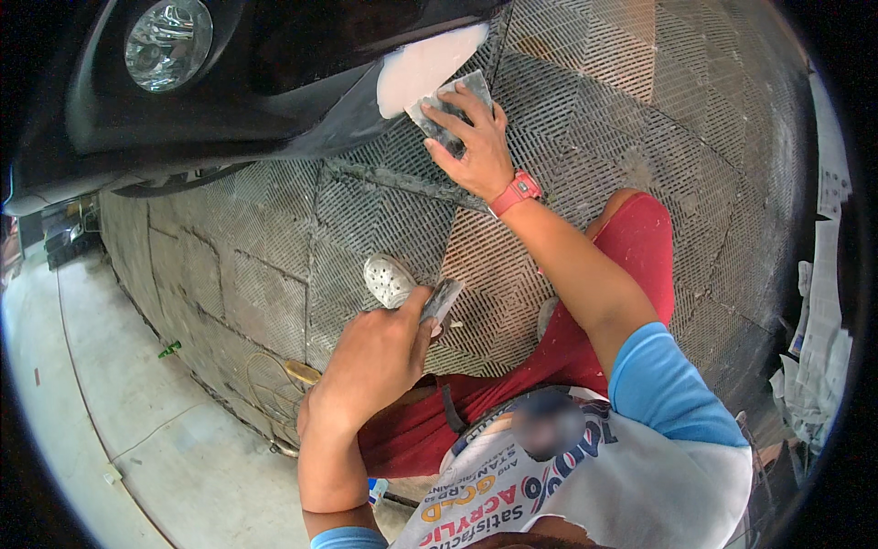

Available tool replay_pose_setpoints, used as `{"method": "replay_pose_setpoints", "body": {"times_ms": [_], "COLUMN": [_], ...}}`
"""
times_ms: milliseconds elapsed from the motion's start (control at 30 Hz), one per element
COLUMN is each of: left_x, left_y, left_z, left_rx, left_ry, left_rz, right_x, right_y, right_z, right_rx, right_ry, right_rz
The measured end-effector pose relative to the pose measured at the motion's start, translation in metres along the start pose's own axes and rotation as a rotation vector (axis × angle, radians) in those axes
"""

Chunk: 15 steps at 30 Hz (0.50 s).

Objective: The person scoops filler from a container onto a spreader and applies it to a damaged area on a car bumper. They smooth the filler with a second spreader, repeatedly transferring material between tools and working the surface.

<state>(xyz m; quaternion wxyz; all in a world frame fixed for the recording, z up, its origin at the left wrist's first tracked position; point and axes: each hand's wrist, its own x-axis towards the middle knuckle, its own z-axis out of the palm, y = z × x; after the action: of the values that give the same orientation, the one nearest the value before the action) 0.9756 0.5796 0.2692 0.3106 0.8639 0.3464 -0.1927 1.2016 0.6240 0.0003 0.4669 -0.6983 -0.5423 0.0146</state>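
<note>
A pale pinkish-white filler patch covers the lower corner of a black car bumper. Against the patch's lower right edge, my right hand grips a flat rectangular grey spreader, its fingers spread over the smeared face. The spreader seems to touch the patch, though the exact contact is hard to make out. Lower and to the left, my left hand is closed around a smaller flat grey blade, which sticks out beyond the thumb. The rest of that blade is hidden by the hand.
Ribbed floor tiles lie under the car, with pale concrete at the left. A round lamp sits in the bumper. A white clog is near my left hand. A green bottle lies left; papers hang at right.
</note>
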Motion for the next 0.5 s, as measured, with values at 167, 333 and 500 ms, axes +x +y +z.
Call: {"method": "replay_pose_setpoints", "body": {"times_ms": [167, 333, 500], "left_x": [0.004, 0.002, 0.003], "left_y": [0.005, 0.005, 0.004], "left_z": [-0.003, 0.0, -0.002], "left_rx": [0.011, 0.025, 0.024], "left_ry": [-0.024, -0.008, -0.014], "left_rz": [-0.008, 0.004, -0.01], "right_x": [0.021, 0.06, 0.072], "right_y": [-0.012, -0.022, -0.014], "right_z": [-0.015, -0.013, -0.009], "right_rx": [0.062, 0.012, 0.01], "right_ry": [0.144, 0.16, 0.166], "right_rz": [0.039, 0.025, -0.002]}}
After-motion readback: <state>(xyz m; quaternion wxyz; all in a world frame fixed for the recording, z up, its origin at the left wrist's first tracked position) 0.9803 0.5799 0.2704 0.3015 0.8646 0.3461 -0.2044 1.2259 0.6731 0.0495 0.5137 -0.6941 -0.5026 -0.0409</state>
